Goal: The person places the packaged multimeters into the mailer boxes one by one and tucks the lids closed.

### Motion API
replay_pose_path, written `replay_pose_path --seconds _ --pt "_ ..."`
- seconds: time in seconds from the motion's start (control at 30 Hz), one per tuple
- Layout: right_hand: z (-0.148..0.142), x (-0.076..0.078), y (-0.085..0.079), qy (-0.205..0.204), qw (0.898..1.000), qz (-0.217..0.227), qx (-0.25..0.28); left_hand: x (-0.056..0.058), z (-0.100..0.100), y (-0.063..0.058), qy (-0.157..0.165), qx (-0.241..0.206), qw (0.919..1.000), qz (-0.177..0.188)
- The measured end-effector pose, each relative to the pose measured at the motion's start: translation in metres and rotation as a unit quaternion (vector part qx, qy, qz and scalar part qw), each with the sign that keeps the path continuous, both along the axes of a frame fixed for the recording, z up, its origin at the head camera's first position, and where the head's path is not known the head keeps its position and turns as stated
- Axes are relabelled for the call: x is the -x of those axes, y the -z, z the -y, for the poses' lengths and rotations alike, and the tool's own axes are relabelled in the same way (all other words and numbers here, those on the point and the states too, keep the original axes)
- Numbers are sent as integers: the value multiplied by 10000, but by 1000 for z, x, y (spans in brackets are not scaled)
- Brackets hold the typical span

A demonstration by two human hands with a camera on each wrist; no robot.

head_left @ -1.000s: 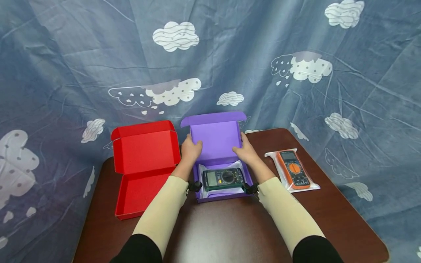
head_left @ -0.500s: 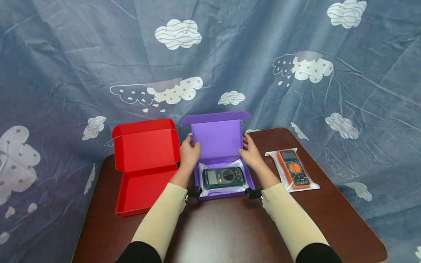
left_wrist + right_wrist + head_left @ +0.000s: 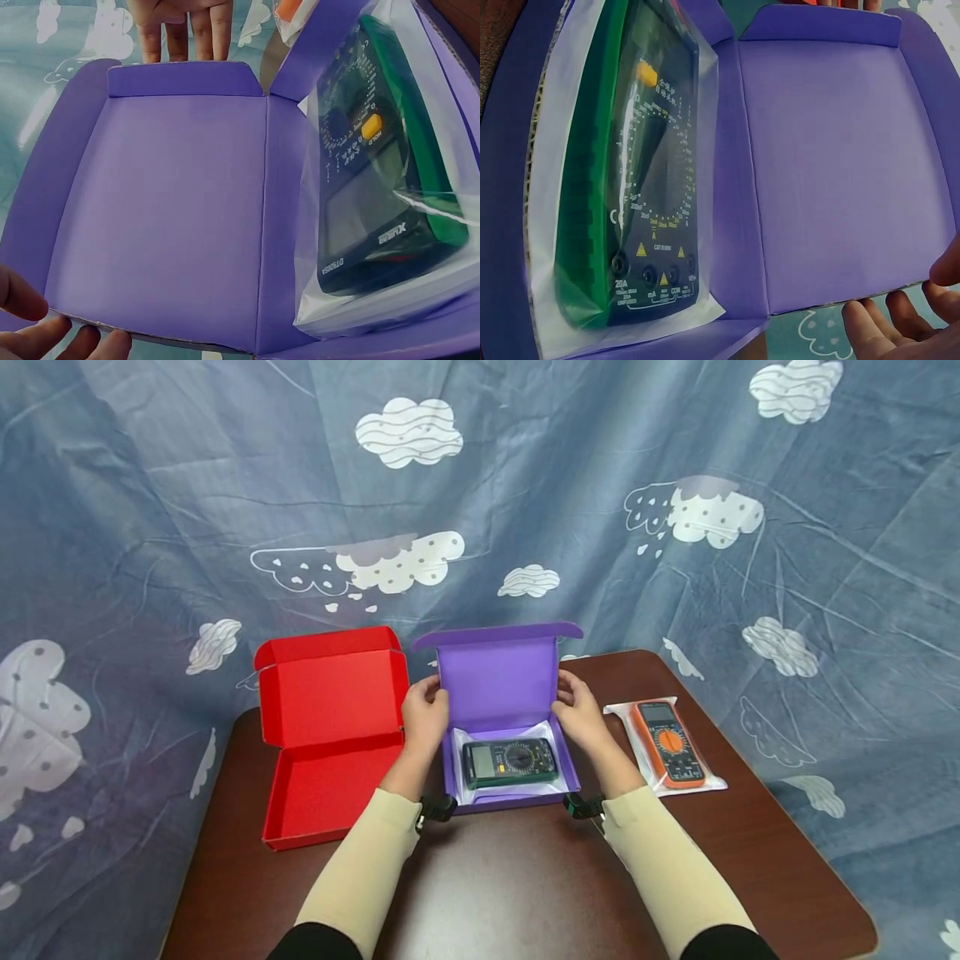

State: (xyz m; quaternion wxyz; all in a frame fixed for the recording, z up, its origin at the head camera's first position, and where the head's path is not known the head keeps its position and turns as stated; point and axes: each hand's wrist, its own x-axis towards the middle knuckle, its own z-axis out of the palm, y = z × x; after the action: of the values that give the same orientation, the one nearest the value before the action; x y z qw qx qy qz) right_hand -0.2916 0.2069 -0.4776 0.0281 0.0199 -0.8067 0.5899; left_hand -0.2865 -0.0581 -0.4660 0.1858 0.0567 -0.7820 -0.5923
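Note:
A purple cardboard box [image 3: 498, 689] stands with its lid raised. In its base lies a green-cased multimeter [image 3: 514, 762] with a black face, wrapped in a clear plastic bag. At the lid's left edge is my left hand [image 3: 425, 714]; in the left wrist view, the fingertips [image 3: 82, 341] meet that edge from outside, the thumb above them. My right hand [image 3: 580, 710] mirrors it on the right edge, its fingers [image 3: 870, 326] loosely bent against the lid's side in the right wrist view. Neither hand touches the multimeter.
To the left, a red box [image 3: 333, 706] stands with its lid up. An orange multimeter [image 3: 669, 743] in a plastic bag lies to the right on the brown table [image 3: 517, 893]. Behind hangs a blue cloth [image 3: 570, 460] printed with clouds.
My hands have shifted outward to the sides of the purple lid, thumbs off its inner face. The lid's front flap now tips further forward. The multimeters stay in place.

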Motion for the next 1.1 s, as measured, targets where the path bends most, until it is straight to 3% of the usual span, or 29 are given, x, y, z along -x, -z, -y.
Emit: replay_pose_path --seconds 0.57,0.77,1.1 --pt "-7 -17 4 93 9999 -11 106 -11 7 3 18 -323 9994 122" --pt "-8 -23 5 163 9998 16 116 -15 10 3 201 -485 9984 201" --pt "-10 -35 11 260 9977 -8 626 -24 18 6 598 -1069 9915 434"
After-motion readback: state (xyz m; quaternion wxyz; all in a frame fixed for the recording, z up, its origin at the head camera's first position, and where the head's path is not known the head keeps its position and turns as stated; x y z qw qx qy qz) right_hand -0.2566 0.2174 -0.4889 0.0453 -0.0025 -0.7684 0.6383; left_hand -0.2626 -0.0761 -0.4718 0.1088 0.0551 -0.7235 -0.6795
